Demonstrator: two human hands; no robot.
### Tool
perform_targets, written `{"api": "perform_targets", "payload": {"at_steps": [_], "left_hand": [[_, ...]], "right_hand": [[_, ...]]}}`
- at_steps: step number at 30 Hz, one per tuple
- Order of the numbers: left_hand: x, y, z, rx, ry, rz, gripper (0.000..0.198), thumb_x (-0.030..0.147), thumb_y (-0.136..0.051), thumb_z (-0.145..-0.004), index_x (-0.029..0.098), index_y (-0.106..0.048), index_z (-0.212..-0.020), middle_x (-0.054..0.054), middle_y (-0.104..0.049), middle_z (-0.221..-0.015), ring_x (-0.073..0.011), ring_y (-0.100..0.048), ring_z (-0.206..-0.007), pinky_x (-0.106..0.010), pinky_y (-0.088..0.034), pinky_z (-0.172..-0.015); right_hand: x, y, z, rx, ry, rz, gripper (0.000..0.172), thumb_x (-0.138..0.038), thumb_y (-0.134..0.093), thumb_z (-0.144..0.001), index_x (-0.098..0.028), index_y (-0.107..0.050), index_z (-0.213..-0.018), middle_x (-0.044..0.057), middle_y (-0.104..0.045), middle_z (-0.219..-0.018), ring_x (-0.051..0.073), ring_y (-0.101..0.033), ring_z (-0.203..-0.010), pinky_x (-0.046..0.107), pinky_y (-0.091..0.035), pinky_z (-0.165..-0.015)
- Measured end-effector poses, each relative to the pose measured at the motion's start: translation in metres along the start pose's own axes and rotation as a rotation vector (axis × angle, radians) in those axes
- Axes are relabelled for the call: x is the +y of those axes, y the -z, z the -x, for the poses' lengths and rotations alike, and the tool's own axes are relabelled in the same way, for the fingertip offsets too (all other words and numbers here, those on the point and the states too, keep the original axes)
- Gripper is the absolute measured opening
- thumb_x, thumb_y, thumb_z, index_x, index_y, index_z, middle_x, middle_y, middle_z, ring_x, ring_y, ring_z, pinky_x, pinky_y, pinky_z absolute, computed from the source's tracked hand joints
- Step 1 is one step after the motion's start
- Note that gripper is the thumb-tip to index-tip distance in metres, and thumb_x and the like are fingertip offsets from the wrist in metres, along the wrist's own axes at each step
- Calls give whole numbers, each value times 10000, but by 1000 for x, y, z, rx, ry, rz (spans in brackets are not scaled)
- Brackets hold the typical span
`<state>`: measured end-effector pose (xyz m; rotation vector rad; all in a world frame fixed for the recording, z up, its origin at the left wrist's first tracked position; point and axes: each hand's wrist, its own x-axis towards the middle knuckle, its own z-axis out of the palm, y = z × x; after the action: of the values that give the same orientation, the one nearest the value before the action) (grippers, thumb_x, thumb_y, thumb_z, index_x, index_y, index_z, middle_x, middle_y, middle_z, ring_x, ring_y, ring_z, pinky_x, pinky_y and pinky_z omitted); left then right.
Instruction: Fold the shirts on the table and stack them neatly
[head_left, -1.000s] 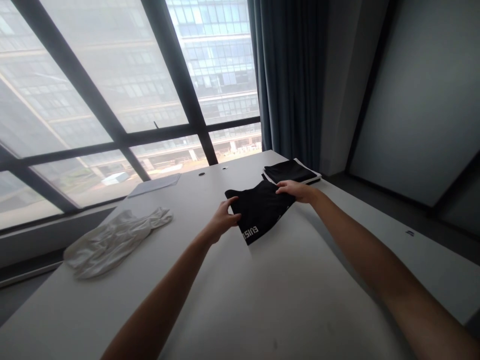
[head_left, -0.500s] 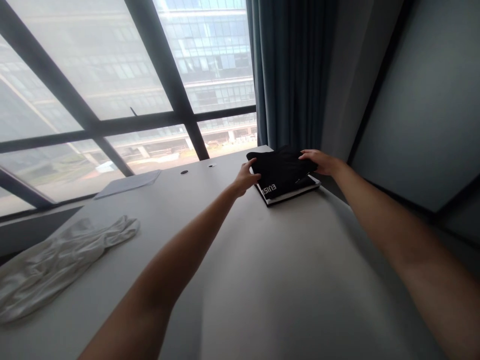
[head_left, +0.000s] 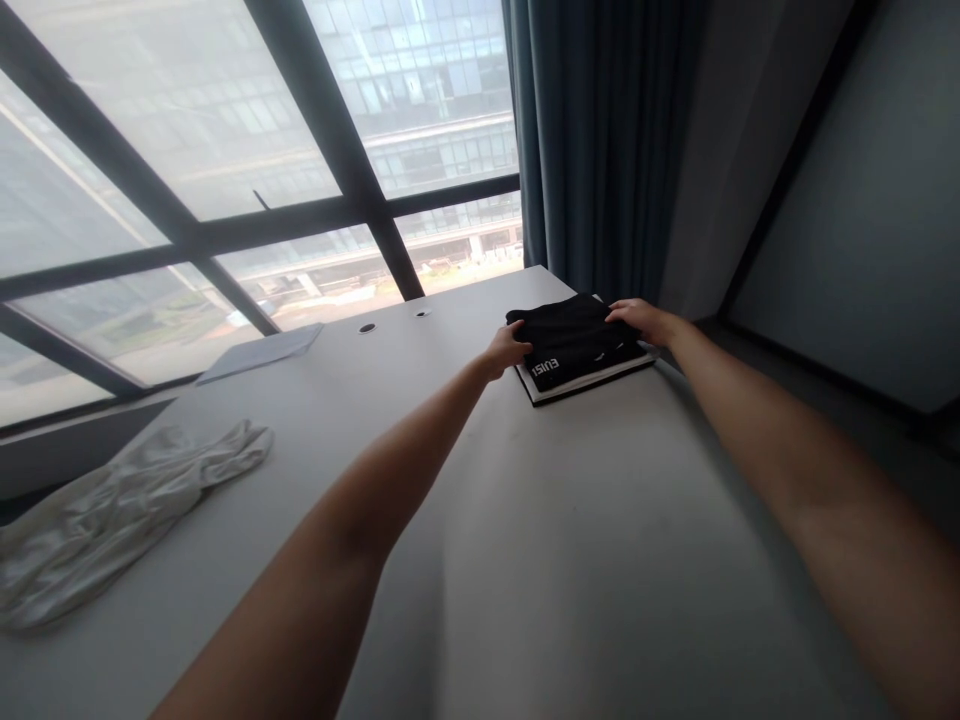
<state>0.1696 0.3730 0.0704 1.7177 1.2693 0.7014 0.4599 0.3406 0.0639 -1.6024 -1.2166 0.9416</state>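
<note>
Black cloth (head_left: 574, 332), white lettering (head_left: 546, 367) perhaps "EUISI", left fingers (head_left: 514, 328) and right fingers (head_left: 622, 309) pinching edges

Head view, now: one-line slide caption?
Left hand and right hand hold a lettered black cloth on a stack; a crumpled white cloth lies on the table.

Stack (head_left: 602, 376) mostly hidden (beneath black cloth (head_left: 571, 340))
</note>
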Motion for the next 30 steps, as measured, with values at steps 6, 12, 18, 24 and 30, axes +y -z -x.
{"api": "perform_targets", "payload": {"at_steps": [6, 12, 18, 24, 30], "left_hand": [[15, 4, -17, 209, -140, -298, 658, 251, -669, -875, 172, -475, -1499, -170, -377, -1557, -358, -409, -1411, -445, -369, -1168], [10, -19, -28, 45, -249, -787, 654, 487, -426, -1005, 194, -333, -1583, -131, -214, -1678, -361, -108, -1551, -636, -115, -1215], [-4, -26, -31, -24, -181, -816, 678, 562, -371, -999, 254, -292, -1598, -92, -133, -1700, -342, -23, -1564, -675, -67, -1193], [-4, -26, -31, 33, -209, -722, 629, 517, -394, -1000, 249, -359, -1567, -96, -168, -1694, -339, -32, -1565, -652, -70, -1206], [8, -29, -3, 330, -263, -565, 521, 295, -315, -1023, 174, -419, -1519, -118, -286, -1656, -285, -147, -1556, -554, -110, -1239]], "right_hand": [[-8, -10, -14, 317, 119, 590, 195, -297, -723, -819, -151, -727, -948, 138, -726, -977, 288, -667, -1002, 379, -526, -905], [-15, -63, -18, 175, 431, 843, 538, -363, -501, -978, -145, -492, -1470, 147, -354, -1615, 320, -299, -1480, 523, -226, -1214], [3, -76, -26, 88, 226, 868, 636, -509, -409, -1009, -214, -348, -1569, 148, -192, -1678, 333, -153, -1538, 651, -99, -1193], [0, -71, -12, 180, 223, 847, 613, -473, -386, -1014, -149, -401, -1535, 192, -279, -1641, 335, -222, -1517, 642, -145, -1187], [-12, -104, 29, 314, 346, 772, 572, -431, -340, -1027, -122, -464, -1491, 194, -344, -1611, 317, -232, -1516, 548, -170, -1215]]}}
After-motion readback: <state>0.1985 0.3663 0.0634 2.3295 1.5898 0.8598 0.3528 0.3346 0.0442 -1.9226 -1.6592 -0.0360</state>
